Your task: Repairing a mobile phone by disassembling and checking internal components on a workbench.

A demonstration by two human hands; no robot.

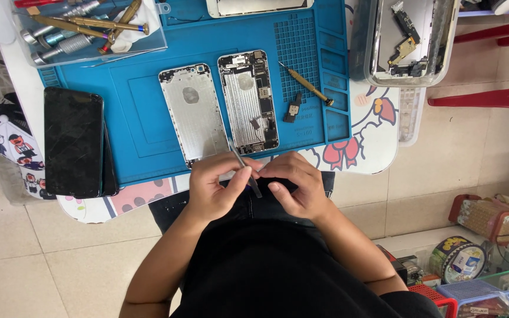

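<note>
Metal tweezers (245, 169) are held between the left hand (214, 187) and the right hand (294, 184), both closed narrowly together at the near edge of the desk (378, 141). Just beyond them, on the blue mat (142, 118), an opened phone chassis (248, 101) lies beside an empty silver back shell (194, 112).

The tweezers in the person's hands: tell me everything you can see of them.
The tweezers are thin, grey and metallic-looking, with long straight arms. They lie slanted just off the near edge of the blue mat, one end pointing up toward the opened phone shell, the other down toward the lap. The left hand pinches them about the middle; the right hand meets it there. Whether the tips hold anything cannot be told.
</note>
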